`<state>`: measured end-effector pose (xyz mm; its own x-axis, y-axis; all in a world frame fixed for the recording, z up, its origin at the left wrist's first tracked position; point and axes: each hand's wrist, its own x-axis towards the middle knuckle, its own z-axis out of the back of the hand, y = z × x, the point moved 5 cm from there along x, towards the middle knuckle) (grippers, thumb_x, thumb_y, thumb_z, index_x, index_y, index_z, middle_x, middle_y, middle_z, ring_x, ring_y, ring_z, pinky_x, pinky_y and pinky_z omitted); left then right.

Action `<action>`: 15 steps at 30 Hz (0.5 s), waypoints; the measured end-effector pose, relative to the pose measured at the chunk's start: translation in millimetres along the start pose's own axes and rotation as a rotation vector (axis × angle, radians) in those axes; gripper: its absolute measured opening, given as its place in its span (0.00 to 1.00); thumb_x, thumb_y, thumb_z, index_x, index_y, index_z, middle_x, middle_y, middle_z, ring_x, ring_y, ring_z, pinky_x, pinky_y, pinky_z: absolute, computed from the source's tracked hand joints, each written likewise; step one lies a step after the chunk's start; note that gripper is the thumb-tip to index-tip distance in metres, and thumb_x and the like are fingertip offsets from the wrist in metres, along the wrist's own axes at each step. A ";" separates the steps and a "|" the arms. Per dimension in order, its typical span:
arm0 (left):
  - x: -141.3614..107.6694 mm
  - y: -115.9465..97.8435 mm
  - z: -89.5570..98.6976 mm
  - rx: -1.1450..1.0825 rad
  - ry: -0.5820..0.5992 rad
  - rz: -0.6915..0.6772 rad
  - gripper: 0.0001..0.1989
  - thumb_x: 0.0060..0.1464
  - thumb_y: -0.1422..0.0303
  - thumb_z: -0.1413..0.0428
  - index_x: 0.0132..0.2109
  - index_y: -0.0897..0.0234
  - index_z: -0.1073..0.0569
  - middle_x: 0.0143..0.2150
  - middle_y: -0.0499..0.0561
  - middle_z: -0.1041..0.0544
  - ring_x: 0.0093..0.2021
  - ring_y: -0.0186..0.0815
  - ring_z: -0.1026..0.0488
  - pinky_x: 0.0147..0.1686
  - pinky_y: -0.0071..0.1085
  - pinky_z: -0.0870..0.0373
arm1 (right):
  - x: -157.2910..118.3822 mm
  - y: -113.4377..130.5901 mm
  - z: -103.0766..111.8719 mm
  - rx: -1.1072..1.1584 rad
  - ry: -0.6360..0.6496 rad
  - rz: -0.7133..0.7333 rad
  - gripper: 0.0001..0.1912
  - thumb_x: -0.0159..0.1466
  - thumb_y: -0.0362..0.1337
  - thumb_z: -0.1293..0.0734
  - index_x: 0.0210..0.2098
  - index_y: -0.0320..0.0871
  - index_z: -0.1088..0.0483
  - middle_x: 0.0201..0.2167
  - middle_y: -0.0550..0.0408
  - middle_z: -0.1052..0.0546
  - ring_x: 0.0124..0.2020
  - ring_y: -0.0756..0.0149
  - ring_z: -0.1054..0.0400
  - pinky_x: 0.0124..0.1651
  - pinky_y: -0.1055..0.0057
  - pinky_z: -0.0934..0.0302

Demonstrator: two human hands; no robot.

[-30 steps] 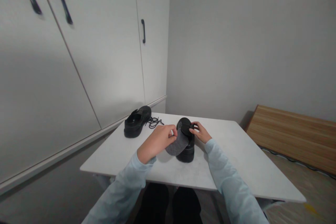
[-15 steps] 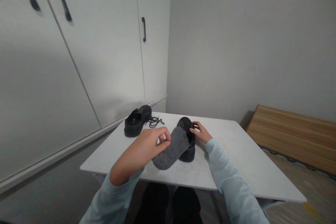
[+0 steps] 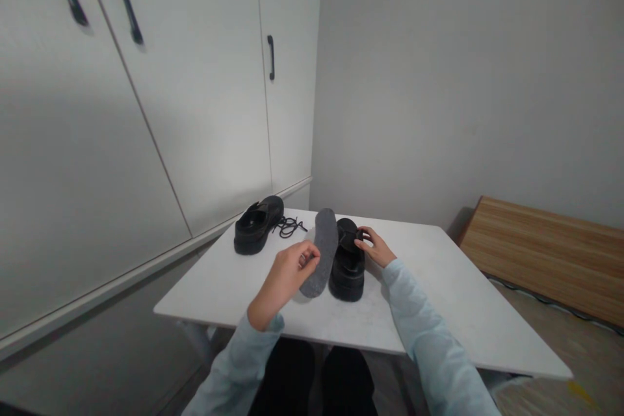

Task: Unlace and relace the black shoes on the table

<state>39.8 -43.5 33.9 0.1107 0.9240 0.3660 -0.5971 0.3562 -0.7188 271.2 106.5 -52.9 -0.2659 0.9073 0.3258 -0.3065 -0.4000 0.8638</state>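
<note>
A grey felt-like insole [image 3: 325,248] is pinched along its left edge by my left hand [image 3: 296,266], its long shape held just left of a black shoe [image 3: 348,283]. My right hand [image 3: 375,247] grips the shoe's tongue at its right side, thumb and fingers closed on it. The shoe stands on the white table with its heel toward me and its opening uncovered. Farther left sits a second black shoe [image 3: 258,224], apart from both hands.
Loose black shoelaces [image 3: 288,227] lie beside the left shoe on the white table [image 3: 439,312]. White cabinets [image 3: 205,110] rise at the left, and a grey wall stands behind. To the right is a wood-grained panel [image 3: 546,253].
My left hand has drawn the insole out from over the shoe's opening and turned it lengthwise beside the shoe. My right hand keeps its hold on the tongue.
</note>
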 end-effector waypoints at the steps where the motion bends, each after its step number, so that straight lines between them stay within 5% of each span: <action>1: 2.0 8.3 -6.3 -0.022 0.018 0.022 0.06 0.52 0.68 0.49 0.36 0.63 0.28 0.26 0.44 0.32 0.27 0.29 0.35 0.29 0.23 0.39 | -0.3 0.4 -0.2 0.001 0.000 -0.001 0.24 0.54 0.47 0.32 0.47 0.46 0.36 0.48 0.47 0.29 0.52 0.54 0.35 0.54 0.54 0.39; 6: 5.1 40.1 -28.7 -0.035 0.099 0.084 0.15 0.50 0.70 0.48 0.47 0.62 0.29 0.20 0.41 0.38 0.22 0.29 0.38 0.27 0.24 0.41 | -0.6 -0.2 -0.6 0.009 -0.002 -0.007 0.23 0.54 0.47 0.31 0.47 0.46 0.36 0.48 0.49 0.29 0.52 0.55 0.34 0.55 0.55 0.39; 15: 16.7 55.6 -30.9 -0.112 0.126 0.033 0.22 0.51 0.70 0.49 0.55 0.61 0.32 0.33 0.47 0.27 0.26 0.29 0.35 0.32 0.25 0.36 | 0.9 -4.7 0.7 -0.009 0.003 -0.002 0.23 0.54 0.47 0.32 0.47 0.48 0.36 0.49 0.49 0.29 0.52 0.53 0.35 0.55 0.52 0.40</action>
<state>33.0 -4.0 -18.3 0.1957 0.9429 0.2695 -0.5106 0.3326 -0.7929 272.9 109.3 -56.4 -0.2683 0.9077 0.3228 -0.3149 -0.3993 0.8611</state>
